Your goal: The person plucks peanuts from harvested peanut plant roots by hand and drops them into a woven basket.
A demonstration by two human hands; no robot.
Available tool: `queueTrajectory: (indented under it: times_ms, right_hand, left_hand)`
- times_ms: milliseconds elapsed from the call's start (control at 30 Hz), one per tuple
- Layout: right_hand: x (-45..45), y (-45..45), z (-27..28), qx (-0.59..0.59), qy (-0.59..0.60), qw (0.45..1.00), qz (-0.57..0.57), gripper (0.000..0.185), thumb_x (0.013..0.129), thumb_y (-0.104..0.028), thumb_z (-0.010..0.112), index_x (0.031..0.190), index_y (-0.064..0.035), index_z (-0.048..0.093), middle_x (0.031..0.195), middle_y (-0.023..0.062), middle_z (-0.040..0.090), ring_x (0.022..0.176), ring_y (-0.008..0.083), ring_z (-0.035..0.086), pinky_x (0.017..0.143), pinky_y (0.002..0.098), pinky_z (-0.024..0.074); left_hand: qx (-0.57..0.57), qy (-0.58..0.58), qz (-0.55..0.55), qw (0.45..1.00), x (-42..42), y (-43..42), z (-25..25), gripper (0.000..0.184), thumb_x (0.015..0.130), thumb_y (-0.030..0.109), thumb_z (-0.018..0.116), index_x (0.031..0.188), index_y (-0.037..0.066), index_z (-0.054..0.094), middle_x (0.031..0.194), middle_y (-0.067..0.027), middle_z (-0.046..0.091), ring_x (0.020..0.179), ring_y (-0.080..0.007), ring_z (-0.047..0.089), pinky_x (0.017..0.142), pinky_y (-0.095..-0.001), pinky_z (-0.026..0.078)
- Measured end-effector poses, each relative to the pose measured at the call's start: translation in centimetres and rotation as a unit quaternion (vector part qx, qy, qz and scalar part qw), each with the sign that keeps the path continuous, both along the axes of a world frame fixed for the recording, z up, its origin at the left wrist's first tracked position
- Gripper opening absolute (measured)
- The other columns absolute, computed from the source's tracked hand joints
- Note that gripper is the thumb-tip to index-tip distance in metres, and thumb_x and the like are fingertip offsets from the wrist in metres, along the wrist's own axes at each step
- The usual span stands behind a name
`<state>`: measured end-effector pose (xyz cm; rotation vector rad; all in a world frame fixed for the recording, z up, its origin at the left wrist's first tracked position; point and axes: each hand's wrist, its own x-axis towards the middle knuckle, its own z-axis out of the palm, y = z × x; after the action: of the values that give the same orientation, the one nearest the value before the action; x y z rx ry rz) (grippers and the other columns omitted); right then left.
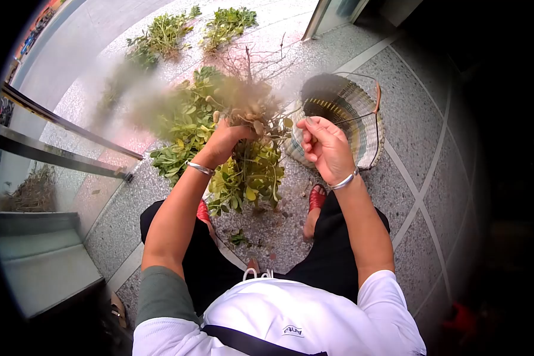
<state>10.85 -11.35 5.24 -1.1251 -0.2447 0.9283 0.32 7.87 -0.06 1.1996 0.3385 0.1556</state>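
My left hand (pixel 228 141) is closed round a peanut plant (pixel 249 172). Its leaves hang down below the fist, while the roots and tan peanut pods (pixel 256 114) point upward above it. To the right, my right hand (pixel 326 147) is raised with its fingers curled and thumb against the forefinger. Whatever is in that pinch, if anything, is too small to name. A woven basket (pixel 371 139) with a handle stands just beyond the right hand, partly covered by it. More leafy peanut plants (pixel 181 155) lie on the floor behind the left hand. A smear blurs part of the view there.
Further bunches of plants (pixel 228 25) are on the pale floor (pixel 279 237) ahead. A glass door frame (pixel 71 127) stands at the left, with dry plant matter (pixel 32 190) behind the glass. Red sandals (pixel 316 199) are on my feet. Loose leaves (pixel 238 238) lie between them.
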Motion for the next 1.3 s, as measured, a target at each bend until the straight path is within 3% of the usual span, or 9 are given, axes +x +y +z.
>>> queueTrajectory:
  times_ms: [167,267,467,667,967,1067,1167,1200,1300]
  right_hand:
    - [-1.2,0.9,0.4,-0.018,-0.152,0.988,-0.014,0.019,0.092,-0.019,0.05,0.092,-0.0025,0.059,0.059,-0.0075,0.042,0.05,0.0008,0.035,0.042,0.0168,0.0296]
    - [-1.4,2.1,-0.1,-0.079,-0.422,0.901,-0.067,0.017,0.089,-0.018,0.055,0.093,-0.0014,0.059,0.062,-0.0059,0.048,0.054,0.0004,0.037,0.047,0.0182,0.0319]
    - [-1.5,3.0,-0.7,-0.121,-0.375,0.919,-0.008,0.033,0.078,-0.016,0.068,0.104,0.0014,0.056,0.061,-0.0029,0.05,0.052,0.0024,0.042,0.046,0.0191,0.034]
    - [-1.4,3.6,-1.5,-0.095,-0.384,0.918,-0.02,0.032,0.077,-0.016,0.068,0.103,0.0,0.058,0.068,0.0033,0.06,0.056,0.0047,0.053,0.048,0.0228,0.0407]
    - [-1.9,2.2,1.4,-0.264,-0.566,0.781,0.004,0.028,0.084,-0.027,0.053,0.084,0.0018,0.053,0.067,0.0164,0.058,0.057,0.0256,0.06,0.053,0.038,0.0436]
    - [-2.3,1.6,0.6,-0.233,-0.53,0.814,0.051,0.032,0.088,-0.029,0.047,0.076,0.0007,0.048,0.059,0.011,0.053,0.053,0.0217,0.054,0.052,0.0375,0.0411]
    - [-3.6,1.6,0.6,-0.166,-0.267,0.938,0.143,0.026,0.091,-0.026,0.043,0.078,-0.0048,0.05,0.058,-0.0014,0.044,0.045,0.0065,0.035,0.041,0.0219,0.0302]
    - [-3.8,1.1,1.6,-0.166,-0.148,0.957,0.188,0.024,0.092,-0.026,0.04,0.081,-0.0067,0.049,0.058,-0.0042,0.038,0.045,0.0037,0.029,0.04,0.0176,0.0235]
    - [-5.4,-0.1,5.2,-0.076,-0.001,0.948,0.308,0.023,0.092,-0.023,0.04,0.084,-0.0037,0.05,0.061,-0.0002,0.044,0.045,0.0048,0.034,0.039,0.0176,0.0277]
  left_hand:
    - [-0.035,0.015,-0.027,0.999,0.2,-0.2,-0.2,0.027,0.065,0.001,0.058,0.092,0.001,0.059,0.085,-0.0028,0.06,0.08,-0.0123,0.054,0.071,-0.0248,0.042]
    - [-0.035,0.007,-0.032,0.999,0.3,-0.6,0.2,0.028,0.066,0.0,0.058,0.093,0.001,0.059,0.086,-0.0032,0.06,0.081,-0.0129,0.054,0.073,-0.0248,0.042]
    - [-0.036,-0.012,-0.029,0.999,0.4,-1.3,0.1,0.032,0.066,0.0,0.057,0.098,0.002,0.056,0.087,-0.0038,0.059,0.082,-0.0138,0.055,0.074,-0.0258,0.043]
    - [-0.025,-0.021,-0.065,0.997,0.4,-1.3,-0.3,0.036,0.066,0.0,0.056,0.102,0.002,0.054,0.09,-0.005,0.058,0.084,-0.0147,0.055,0.075,-0.0261,0.044]
    - [0.054,-0.007,-0.057,0.997,0.3,-1.2,-0.6,0.034,0.068,0.003,0.059,0.102,0.001,0.057,0.097,-0.0038,0.059,0.089,-0.0142,0.053,0.079,-0.0278,0.041]
    - [0.082,0.022,-0.03,0.996,0.2,-1.5,-0.1,0.033,0.069,0.004,0.059,0.102,0.001,0.057,0.096,-0.0041,0.059,0.087,-0.0138,0.052,0.078,-0.028,0.041]
    - [0.127,0.034,0.026,0.991,0.7,-2.0,-0.6,0.025,0.071,0.005,0.056,0.096,0.001,0.057,0.087,-0.0037,0.058,0.079,-0.0115,0.051,0.072,-0.0274,0.041]
    - [0.114,0.051,0.036,0.992,1.0,-1.6,-1.4,0.024,0.071,0.005,0.056,0.094,0.002,0.056,0.085,-0.0034,0.057,0.076,-0.011,0.05,0.07,-0.027,0.041]
    - [0.082,0.098,0.067,0.99,1.3,1.3,-3.4,0.012,0.069,0.005,0.052,0.081,0.002,0.056,0.069,-0.0021,0.053,0.058,-0.0115,0.047,0.053,-0.0258,0.038]
